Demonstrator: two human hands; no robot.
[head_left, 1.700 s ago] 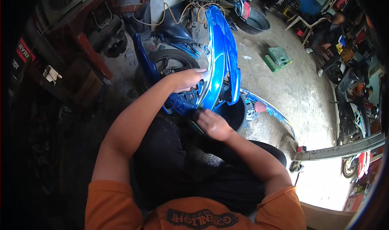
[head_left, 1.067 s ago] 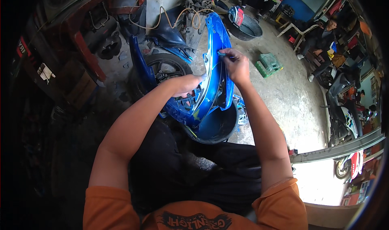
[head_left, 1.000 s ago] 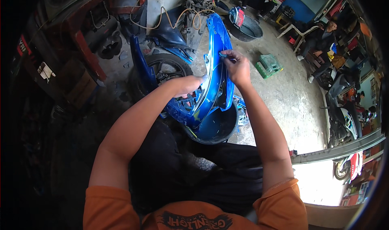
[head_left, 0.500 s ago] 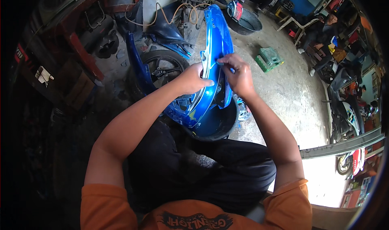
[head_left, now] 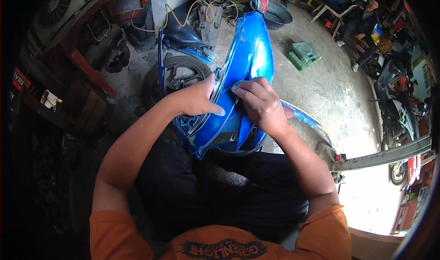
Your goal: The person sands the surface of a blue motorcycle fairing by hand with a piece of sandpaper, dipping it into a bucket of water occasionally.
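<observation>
blue panel (head_left: 245, 47) in left grip (head_left: 200, 98)

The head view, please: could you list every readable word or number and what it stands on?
Orange shirt: large dark lettering across the chest, upside down, left unquoted.
Red-and-black sign, left edge: pale lettering, also unquoted.
Blue motorcycle fairing: no lettering I can make out.

The body panel (head_left: 242, 56) is glossy bright blue, with white glare and thin pale lines along its left edge. The shirt (head_left: 220, 232) is orange with a dark print (head_left: 222, 249), the trousers (head_left: 220, 196) black. The floor (head_left: 330, 85) is mottled grey, the case (head_left: 303, 54) green, the hose (head_left: 172, 17) tan.
</observation>
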